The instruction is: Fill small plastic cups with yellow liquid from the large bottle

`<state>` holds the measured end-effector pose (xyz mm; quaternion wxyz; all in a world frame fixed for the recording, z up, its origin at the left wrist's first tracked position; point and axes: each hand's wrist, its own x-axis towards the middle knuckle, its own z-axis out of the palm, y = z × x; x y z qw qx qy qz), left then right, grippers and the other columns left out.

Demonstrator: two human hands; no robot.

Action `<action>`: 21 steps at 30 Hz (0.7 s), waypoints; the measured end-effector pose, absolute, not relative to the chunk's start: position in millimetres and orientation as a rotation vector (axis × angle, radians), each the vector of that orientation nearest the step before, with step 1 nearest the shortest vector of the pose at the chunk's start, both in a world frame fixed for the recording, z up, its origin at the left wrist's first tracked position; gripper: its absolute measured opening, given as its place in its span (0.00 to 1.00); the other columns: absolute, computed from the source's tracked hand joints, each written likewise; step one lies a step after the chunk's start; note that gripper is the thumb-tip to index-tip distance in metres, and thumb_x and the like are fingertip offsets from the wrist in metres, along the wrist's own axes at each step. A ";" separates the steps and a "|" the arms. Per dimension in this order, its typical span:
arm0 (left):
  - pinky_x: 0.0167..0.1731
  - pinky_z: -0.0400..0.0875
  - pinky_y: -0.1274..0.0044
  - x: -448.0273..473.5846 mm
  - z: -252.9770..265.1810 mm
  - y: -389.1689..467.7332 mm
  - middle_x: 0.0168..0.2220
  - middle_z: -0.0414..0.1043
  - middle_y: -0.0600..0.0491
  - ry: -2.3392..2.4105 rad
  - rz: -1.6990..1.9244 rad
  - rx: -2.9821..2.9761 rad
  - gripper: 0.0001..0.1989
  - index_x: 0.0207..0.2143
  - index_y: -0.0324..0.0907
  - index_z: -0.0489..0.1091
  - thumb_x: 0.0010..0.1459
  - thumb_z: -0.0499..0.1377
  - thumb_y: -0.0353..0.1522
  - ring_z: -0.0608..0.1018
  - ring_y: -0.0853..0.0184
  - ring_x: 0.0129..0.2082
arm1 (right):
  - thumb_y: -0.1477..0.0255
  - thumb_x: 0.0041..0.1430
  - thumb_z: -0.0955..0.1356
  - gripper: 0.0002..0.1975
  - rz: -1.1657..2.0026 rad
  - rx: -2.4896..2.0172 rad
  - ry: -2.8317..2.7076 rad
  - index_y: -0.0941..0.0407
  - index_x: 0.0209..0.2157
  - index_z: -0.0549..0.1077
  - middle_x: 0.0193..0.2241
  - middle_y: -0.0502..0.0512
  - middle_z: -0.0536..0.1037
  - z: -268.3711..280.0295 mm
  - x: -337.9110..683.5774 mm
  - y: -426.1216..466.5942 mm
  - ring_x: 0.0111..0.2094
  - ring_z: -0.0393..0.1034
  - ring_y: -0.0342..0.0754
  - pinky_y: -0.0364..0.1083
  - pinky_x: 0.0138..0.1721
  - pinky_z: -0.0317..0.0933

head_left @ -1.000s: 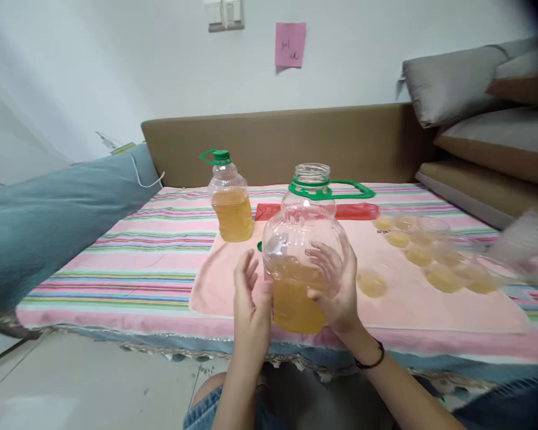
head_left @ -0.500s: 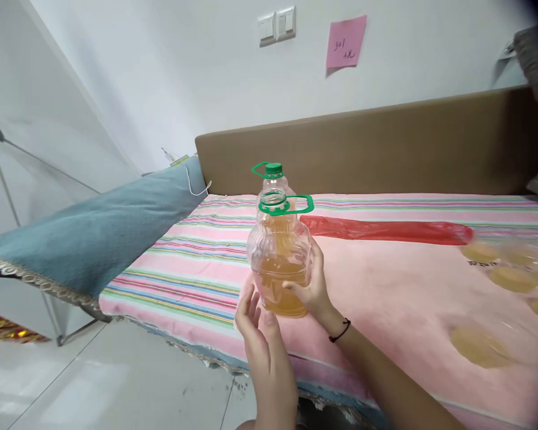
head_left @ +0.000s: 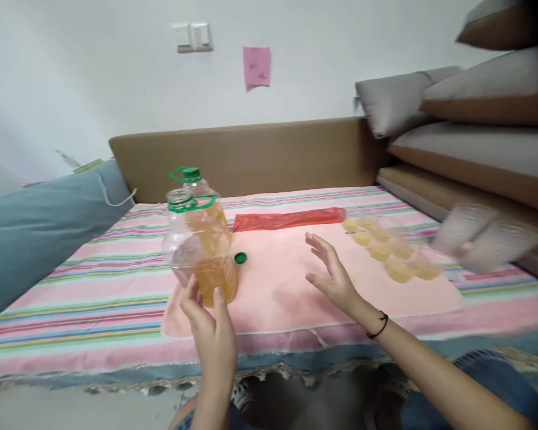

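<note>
An uncapped clear plastic bottle (head_left: 215, 280), part full of amber liquid with a green carry ring at its neck, stands on the pink towel (head_left: 273, 304). Behind it is a second bottle (head_left: 191, 174), its green cap on. My left hand (head_left: 210, 328) is open just in front of the uncapped bottle, thumb and fingers apart; whether it touches the bottle I cannot tell. Over the towel, my right hand (head_left: 334, 278) is open, holding nothing, fingers stretched toward the left. Beside the bottle lies a loose green cap (head_left: 240, 258).
Clear cups (head_left: 399, 269) of yellow liquid stand grouped at the right, with stacked plastic cups (head_left: 497, 245) farther right. A flat red plastic bag (head_left: 287, 220) lies behind the towel. Grey and brown cushions (head_left: 479, 149) pile up at the right, before the brown backrest (head_left: 260, 158).
My right hand has let go of the uncapped bottle and moved right. The view has turned right, bringing the cup stacks and cushions in. The loose green cap is now visible.
</note>
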<state>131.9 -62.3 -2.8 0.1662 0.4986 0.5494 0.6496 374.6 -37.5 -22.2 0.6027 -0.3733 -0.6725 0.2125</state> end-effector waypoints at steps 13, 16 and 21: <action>0.58 0.64 0.58 240.4 -48.2 -51.8 0.56 0.68 0.42 1.226 1.186 1.988 0.21 0.53 0.42 0.63 0.58 0.57 0.38 0.71 0.56 0.58 | 0.43 0.48 0.72 0.30 0.855 -1.157 -0.800 0.55 0.40 0.72 0.47 0.63 0.75 -62.6 477.9 -75.1 0.51 0.70 0.61 0.62 0.57 0.61; 0.57 0.65 0.61 275.4 -60.4 -44.2 0.54 0.71 0.44 1.182 1.035 1.884 0.22 0.50 0.42 0.66 0.53 0.61 0.37 0.72 0.57 0.56 | 0.42 0.46 0.73 0.31 1.036 -1.124 -0.748 0.55 0.37 0.74 0.42 0.64 0.78 -62.7 471.9 -77.3 0.46 0.74 0.61 0.61 0.54 0.65; 0.46 0.70 0.70 314.8 -66.4 -28.3 0.43 0.75 0.48 1.170 0.995 1.755 0.23 0.44 0.41 0.67 0.45 0.67 0.36 0.77 0.62 0.43 | 0.42 0.44 0.74 0.31 1.165 -1.067 -0.696 0.56 0.36 0.76 0.41 0.65 0.79 -56.5 471.1 -82.1 0.48 0.74 0.62 0.59 0.55 0.65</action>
